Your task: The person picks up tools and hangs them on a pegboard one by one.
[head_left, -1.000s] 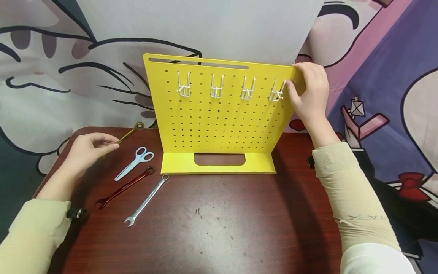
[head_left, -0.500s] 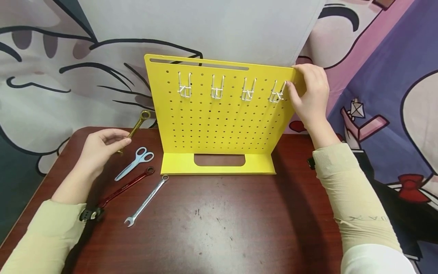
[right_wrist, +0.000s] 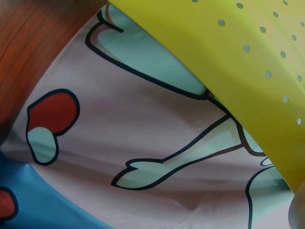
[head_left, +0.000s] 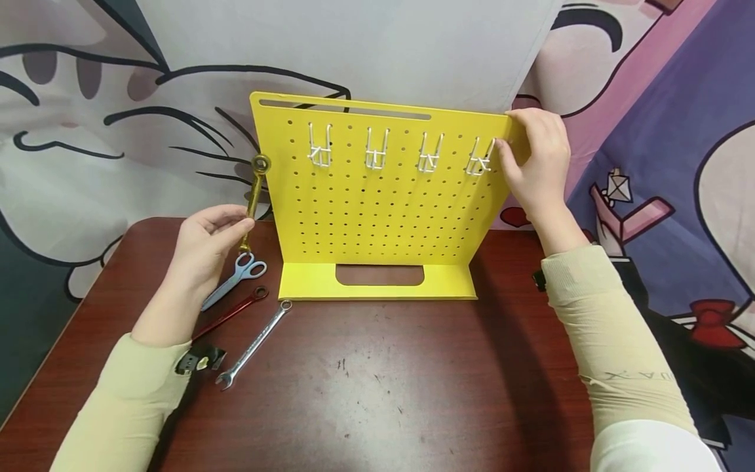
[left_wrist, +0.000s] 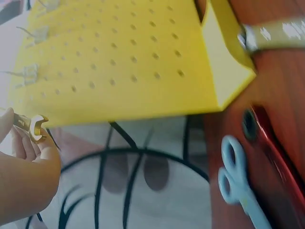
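Note:
My left hand (head_left: pixel 206 246) pinches a gold combination wrench (head_left: pixel 255 190) between thumb and fingers, its ring end up, close to the left edge of the yellow pegboard (head_left: pixel 377 216). The wrench's open jaw end shows below the hand, and in the left wrist view the gold wrench (left_wrist: pixel 37 128) pokes out of the fingers. At the pegboard's upper right edge my right hand (head_left: pixel 539 164) grips the board, thumb in front beside the rightmost white hook (head_left: pixel 479 157). Other white hooks (head_left: pixel 375 151) hang in a row along the board's top.
On the table (head_left: pixel 377 380), left of the board, lie light blue scissors (head_left: pixel 236 278), a red wrench (head_left: pixel 232 313) partly behind the left arm, and a silver wrench (head_left: pixel 253 344). A cartoon-printed cloth (head_left: pixel 177 131) hangs behind the table.
My left hand has moved right and up with the gold wrench, turning it from slanted to nearly upright and bringing it to the board's left edge. The right hand stays on the board.

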### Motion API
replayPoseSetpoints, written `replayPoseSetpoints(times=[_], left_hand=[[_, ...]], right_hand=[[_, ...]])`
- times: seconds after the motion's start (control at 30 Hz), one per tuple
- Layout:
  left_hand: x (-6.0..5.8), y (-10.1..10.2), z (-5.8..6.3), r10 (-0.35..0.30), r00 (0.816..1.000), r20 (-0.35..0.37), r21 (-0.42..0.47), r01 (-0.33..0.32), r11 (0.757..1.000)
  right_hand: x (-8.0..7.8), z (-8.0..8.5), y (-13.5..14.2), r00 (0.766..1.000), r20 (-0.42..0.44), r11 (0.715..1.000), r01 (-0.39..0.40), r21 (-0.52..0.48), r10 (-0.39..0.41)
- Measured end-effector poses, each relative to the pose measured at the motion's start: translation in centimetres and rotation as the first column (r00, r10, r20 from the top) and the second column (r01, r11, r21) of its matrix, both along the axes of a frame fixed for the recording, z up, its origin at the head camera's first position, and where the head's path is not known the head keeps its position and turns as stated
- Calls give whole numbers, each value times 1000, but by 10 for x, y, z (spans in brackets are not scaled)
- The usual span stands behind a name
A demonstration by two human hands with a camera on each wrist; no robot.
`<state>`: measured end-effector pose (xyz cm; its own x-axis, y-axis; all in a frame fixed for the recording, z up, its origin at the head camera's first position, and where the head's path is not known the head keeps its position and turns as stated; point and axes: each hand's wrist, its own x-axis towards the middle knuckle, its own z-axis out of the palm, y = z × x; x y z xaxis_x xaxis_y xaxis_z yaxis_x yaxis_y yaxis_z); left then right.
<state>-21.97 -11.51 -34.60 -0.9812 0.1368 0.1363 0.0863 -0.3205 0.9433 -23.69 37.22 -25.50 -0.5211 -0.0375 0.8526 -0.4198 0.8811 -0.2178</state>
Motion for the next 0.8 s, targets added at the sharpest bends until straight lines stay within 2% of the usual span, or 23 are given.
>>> replayPoseSetpoints(times=[0.17,0.33,0.57,0.8], left_hand=[[5,20,8,0,1000,15,22,-1,1000],[6,38,10,5,1000,24,16,-5,1000],[5,56,7,-23,998,61,54,20,998],[0,69,1,-16,997,69,36,14,999]], right_hand=[[1,0,-1,1000,2,1000,0,-3,0],[1,0,-1,1000,1,1000,2,-7,-2],[2,1,-1,1000,6,1000,5,-8,-5],[1,1,-1,1000,7,1000,3,-12,-3]])
